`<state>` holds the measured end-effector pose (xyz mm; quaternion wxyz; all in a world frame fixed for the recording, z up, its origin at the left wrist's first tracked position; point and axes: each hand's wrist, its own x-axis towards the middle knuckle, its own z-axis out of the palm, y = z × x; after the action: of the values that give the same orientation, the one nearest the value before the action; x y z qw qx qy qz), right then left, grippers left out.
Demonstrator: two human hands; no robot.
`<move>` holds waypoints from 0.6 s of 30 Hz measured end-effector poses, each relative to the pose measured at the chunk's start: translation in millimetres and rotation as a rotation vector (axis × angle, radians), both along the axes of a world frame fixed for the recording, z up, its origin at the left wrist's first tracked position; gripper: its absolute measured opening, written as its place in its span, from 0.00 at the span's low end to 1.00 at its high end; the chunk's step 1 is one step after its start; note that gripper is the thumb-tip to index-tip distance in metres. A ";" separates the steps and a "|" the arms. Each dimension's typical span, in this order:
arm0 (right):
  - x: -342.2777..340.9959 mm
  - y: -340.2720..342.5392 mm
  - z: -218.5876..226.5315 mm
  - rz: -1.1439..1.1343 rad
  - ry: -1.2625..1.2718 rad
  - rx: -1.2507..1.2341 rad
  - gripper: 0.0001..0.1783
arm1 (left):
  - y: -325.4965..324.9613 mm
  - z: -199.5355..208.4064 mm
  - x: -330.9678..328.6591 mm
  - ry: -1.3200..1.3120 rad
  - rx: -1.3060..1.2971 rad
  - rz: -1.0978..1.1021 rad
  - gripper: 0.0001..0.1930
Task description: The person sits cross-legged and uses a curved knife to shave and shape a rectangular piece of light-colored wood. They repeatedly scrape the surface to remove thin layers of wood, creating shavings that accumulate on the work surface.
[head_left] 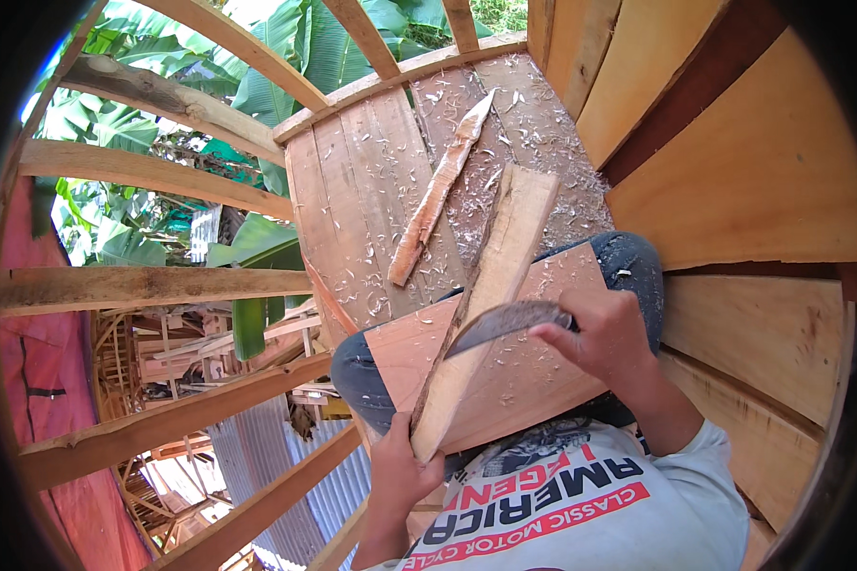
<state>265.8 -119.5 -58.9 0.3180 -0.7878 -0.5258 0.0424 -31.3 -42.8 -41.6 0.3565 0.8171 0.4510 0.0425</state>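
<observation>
A rough length of wood slants across a flat board that rests on my lap. My left hand grips its near end. My right hand is closed round the handle of a knife with a dark, curved blade. That blade lies across the middle of the wood; whether it touches cannot be made out. Most of the handle is hidden in my fist. Beyond my knees, a carved wooden piece with a pointed far end lies on the plank floor.
Pale shavings are scattered over the floor and the lap board. A wooden railing with spaced bars runs along the left, with banana leaves and corrugated metal sheets beyond it. A plank wall closes the right side.
</observation>
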 end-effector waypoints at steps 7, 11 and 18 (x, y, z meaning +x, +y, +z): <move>6.6 -2.8 14.6 0.003 -0.036 -0.100 0.28 | 1.8 0.5 0.0 -0.034 0.151 -0.009 0.20; 10.2 0.6 9.9 -0.085 -0.035 -0.044 0.28 | 5.6 1.3 0.4 -0.051 0.199 0.009 0.21; 22.9 0.2 10.6 -0.134 -0.115 -0.064 0.29 | 9.0 2.0 0.1 -0.048 0.212 -0.028 0.23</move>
<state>288.6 -119.3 -48.2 0.2639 -0.8321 -0.4878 -0.0074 -31.1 -33.8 -39.6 0.2793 0.8552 0.4239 0.1047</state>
